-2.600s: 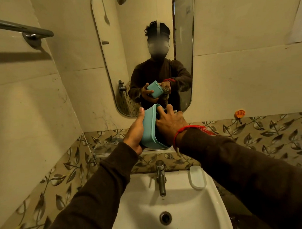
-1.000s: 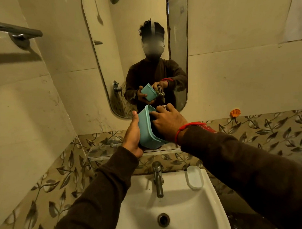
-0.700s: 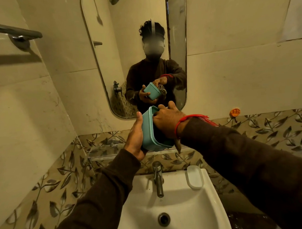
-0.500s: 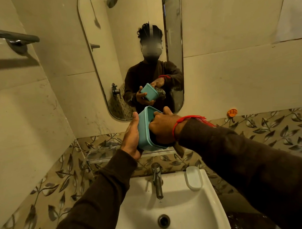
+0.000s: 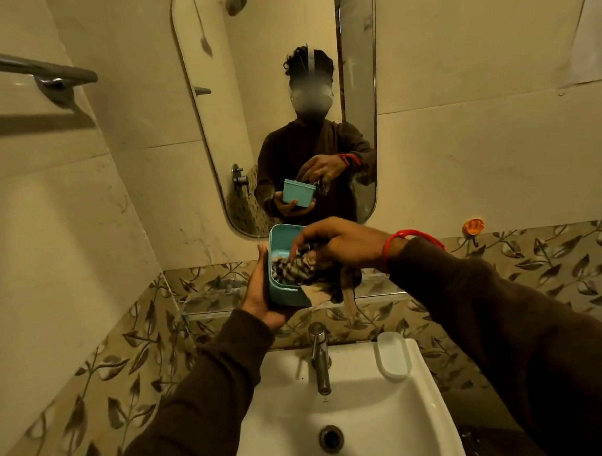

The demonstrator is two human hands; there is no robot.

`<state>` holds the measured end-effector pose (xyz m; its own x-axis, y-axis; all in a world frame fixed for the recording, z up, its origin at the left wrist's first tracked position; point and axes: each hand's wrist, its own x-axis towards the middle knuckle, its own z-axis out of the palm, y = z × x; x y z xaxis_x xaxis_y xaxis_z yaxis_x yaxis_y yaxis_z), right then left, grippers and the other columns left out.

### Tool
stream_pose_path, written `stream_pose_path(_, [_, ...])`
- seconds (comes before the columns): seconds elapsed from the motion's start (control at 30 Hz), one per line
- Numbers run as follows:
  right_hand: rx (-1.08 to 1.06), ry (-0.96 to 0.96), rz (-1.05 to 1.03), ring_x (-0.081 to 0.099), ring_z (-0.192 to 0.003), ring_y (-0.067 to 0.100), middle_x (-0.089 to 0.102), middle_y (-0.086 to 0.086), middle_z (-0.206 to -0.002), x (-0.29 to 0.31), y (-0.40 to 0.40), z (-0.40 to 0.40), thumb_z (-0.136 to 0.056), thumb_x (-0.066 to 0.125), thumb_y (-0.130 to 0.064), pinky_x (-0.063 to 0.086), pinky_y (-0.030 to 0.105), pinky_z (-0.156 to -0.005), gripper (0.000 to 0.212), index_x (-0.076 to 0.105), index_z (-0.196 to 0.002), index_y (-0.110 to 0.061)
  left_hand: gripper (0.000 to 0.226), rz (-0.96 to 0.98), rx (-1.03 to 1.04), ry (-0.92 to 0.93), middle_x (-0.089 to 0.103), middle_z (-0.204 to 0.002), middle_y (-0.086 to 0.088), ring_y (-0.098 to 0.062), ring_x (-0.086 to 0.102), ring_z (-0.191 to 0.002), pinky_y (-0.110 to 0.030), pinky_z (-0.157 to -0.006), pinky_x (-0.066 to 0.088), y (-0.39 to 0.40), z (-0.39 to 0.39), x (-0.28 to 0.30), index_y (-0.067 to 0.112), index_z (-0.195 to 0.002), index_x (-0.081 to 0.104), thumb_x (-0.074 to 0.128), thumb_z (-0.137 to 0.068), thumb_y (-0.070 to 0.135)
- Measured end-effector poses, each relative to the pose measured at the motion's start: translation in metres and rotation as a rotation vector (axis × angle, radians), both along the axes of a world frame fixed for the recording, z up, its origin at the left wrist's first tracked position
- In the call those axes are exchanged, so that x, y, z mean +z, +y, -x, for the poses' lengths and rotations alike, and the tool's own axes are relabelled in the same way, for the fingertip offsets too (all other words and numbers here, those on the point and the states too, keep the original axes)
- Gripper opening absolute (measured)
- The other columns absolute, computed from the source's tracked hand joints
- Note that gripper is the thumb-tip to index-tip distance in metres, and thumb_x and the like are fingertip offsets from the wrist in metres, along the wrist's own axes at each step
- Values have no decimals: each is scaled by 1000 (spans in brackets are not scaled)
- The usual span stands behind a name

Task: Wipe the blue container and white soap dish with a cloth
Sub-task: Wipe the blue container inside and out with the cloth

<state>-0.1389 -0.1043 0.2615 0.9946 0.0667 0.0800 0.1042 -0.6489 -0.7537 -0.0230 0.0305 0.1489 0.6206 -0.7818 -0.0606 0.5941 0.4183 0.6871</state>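
I hold the blue container (image 5: 284, 295) above the sink, tipped so its open mouth faces me. My left hand (image 5: 261, 297) cups it from below and from the left. My right hand (image 5: 337, 242) grips a striped dark-and-white cloth (image 5: 294, 267), with the fingers pushing it into the container's mouth. A tail of the cloth hangs down below the container on the right. The white soap dish (image 5: 393, 359) lies untouched on the sink's right back corner.
A white sink (image 5: 367, 413) with a steel tap (image 5: 319, 358) is directly below my hands. A glass shelf (image 5: 206, 304) runs along the wall behind the container. A mirror (image 5: 278, 92) hangs above it, a towel rail (image 5: 38, 71) at upper left.
The container has turned from edge-on to mouth facing me and has dropped slightly. My right hand has lifted over the rim, so the striped cloth now shows inside.
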Motion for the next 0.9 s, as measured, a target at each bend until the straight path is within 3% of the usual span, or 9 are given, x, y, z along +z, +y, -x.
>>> stream_pose_path(0.1, [-197, -221, 62, 55, -118, 18, 62, 3, -122, 2, -3, -7, -91, 61, -13, 50, 28, -94, 21, 69, -109, -22, 71, -7, -11, 84, 64, -133, -25, -43, 65, -116, -60, -102, 48, -1, 7, 0, 12, -138, 60, 39, -98, 67])
stream_pose_path(0.17, [-298, -325, 213, 56, -118, 19, 63, 6, -123, 4, -1, -10, -89, 65, -20, 49, 24, -90, 21, 70, -110, -21, 72, -30, -7, 93, 58, -142, -24, -44, 56, -125, -62, -112, 35, -5, 12, -1, 15, -146, 51, 39, -98, 67])
stream_pose_path(0.23, [-359, -344, 399, 60, -110, 22, 64, 7, -118, 5, 6, -12, -89, 66, -25, 54, 31, -90, 22, 69, -110, -22, 71, -37, 6, 94, 55, -144, -24, -45, 52, -128, -64, -115, 29, -10, 17, -1, 18, -148, 49, 39, -98, 67])
stream_pose_path(0.33, [-443, -314, 602, 61, -101, 28, 62, 9, -112, 8, 20, -15, -91, 61, -27, 56, 43, -86, 22, 65, -111, -19, 71, -35, 23, 80, 65, -127, -25, -46, 61, -110, -61, -98, 46, -14, 23, 0, 19, -143, 53, 37, -97, 70])
stream_pose_path(0.4, [-443, -285, 611, 60, -103, 30, 60, 11, -114, 9, 27, -18, -93, 60, -25, 55, 45, -88, 22, 62, -112, -15, 69, -36, 22, 56, 71, -114, -26, -44, 68, -96, -55, -83, 55, -15, 24, 0, 18, -137, 57, 37, -96, 71])
stream_pose_path(0.53, [-409, -271, 542, 62, -100, 32, 59, 14, -112, 1, 35, -22, -93, 59, -20, 56, 45, -86, 24, 53, -115, -10, 67, 6, 2, -15, 73, -116, -25, -42, 74, -95, -56, -80, 60, -16, 23, 5, 18, -135, 58, 38, -97, 70])
stream_pose_path(0.67, [-298, -265, 459, 63, -99, 30, 61, 14, -113, -11, 34, -20, -90, 63, -21, 56, 37, -79, 37, 45, -121, -12, 74, -19, -20, -76, 67, -128, -25, -42, 70, -106, -60, -98, 49, -14, 17, 3, 21, -140, 56, 38, -93, 76])
stream_pose_path(0.77, [-194, -205, 537, 60, -103, 28, 58, 11, -118, -16, 33, -18, -88, 64, -18, 56, 37, -80, 37, 46, -120, -18, 74, -38, -32, -86, 63, -134, -26, -44, 64, -115, -64, -107, 39, -11, 12, -2, 21, -142, 55, 38, -94, 75])
stream_pose_path(0.9, [-102, -197, 547, 60, -98, 25, 59, 7, -109, -12, 26, -15, -88, 61, -13, 56, 37, -78, 19, 49, -97, -24, 68, 12, -28, -85, 66, -131, -23, -43, 69, -110, -59, -85, 58, -8, 7, -6, 20, -140, 57, 40, -97, 70])
